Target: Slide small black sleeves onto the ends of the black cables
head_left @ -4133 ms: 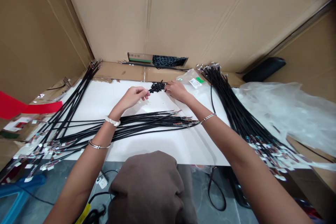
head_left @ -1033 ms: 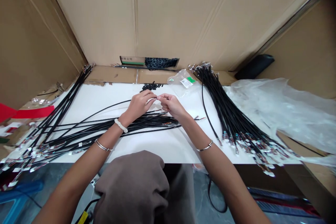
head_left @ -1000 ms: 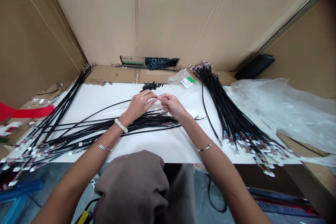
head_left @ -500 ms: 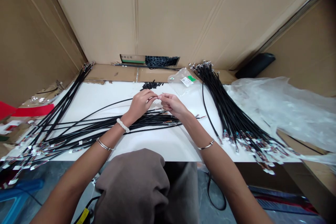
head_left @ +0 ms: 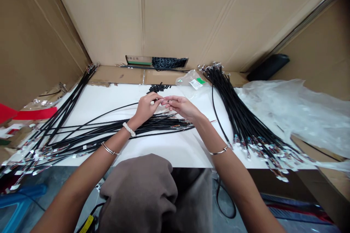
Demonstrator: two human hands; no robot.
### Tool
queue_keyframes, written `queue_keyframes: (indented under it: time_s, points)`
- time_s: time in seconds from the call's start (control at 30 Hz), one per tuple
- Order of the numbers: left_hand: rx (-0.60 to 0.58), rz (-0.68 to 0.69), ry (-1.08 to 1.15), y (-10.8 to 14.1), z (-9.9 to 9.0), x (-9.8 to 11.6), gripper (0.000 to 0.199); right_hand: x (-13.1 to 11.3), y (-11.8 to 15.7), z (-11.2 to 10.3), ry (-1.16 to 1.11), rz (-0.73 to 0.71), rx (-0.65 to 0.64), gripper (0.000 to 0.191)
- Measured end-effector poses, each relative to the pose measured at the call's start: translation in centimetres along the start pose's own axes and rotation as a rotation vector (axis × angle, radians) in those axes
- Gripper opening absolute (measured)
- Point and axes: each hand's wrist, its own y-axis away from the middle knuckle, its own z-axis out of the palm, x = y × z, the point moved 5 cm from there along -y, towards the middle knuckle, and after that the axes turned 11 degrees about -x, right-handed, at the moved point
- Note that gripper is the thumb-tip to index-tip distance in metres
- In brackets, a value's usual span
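Note:
Near the middle of the white table [head_left: 175, 149], my left hand [head_left: 147, 107] is closed in a pinch on the end of a black cable [head_left: 109, 111] that runs off to the left. My right hand [head_left: 183, 107] meets its fingertips, palm partly turned up, with a small dark piece between its fingers. Thin wires show faintly where the fingertips meet. Just behind the hands lies a small pile of short black tubes [head_left: 158, 88]. A bundle of black cables [head_left: 153, 125] with bare coloured wire ends stretches under and in front of both hands.
At the right lies a large bundle of black cables [head_left: 232, 105] with white connectors, beside clear plastic wrap [head_left: 295, 109]. More cables [head_left: 73, 105] lie at the left. A clear bag [head_left: 188, 80] with a label sits behind my right hand. Cardboard walls [head_left: 177, 14] enclose the table.
My right hand has opened its curled fingers somewhat, and a small dark piece now shows there. My left hand keeps its pinch almost in place. The view has shifted slightly.

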Motion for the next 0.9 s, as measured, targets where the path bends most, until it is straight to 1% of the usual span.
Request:
queue_keyframes:
  time_s: [0.07,0.23,0.43,0.77,0.9]
  points:
    - [0.018,-0.035,0.044,-0.08,-0.20,0.02,0.014,-0.07,0.04,0.15,0.044,-0.037,0.011,0.020]
    - [0.053,-0.126,0.147,-0.20,-0.52,0.00,0.013,-0.48,0.01,0.59,0.146,-0.122,0.012,0.034]
    - [0.058,-0.200,0.241,-0.14,-0.32,-0.56,0.016,-0.77,-0.09,0.76,0.205,-0.179,0.015,0.037]
    - [0.030,-0.195,0.279,-0.18,-0.28,-0.63,0.019,-0.57,-0.26,0.85,0.212,-0.220,0.023,0.035]
    - [0.014,-0.168,0.243,-0.19,-0.46,-0.32,0.019,-0.62,-0.20,0.96,0.214,-0.240,0.029,0.034]
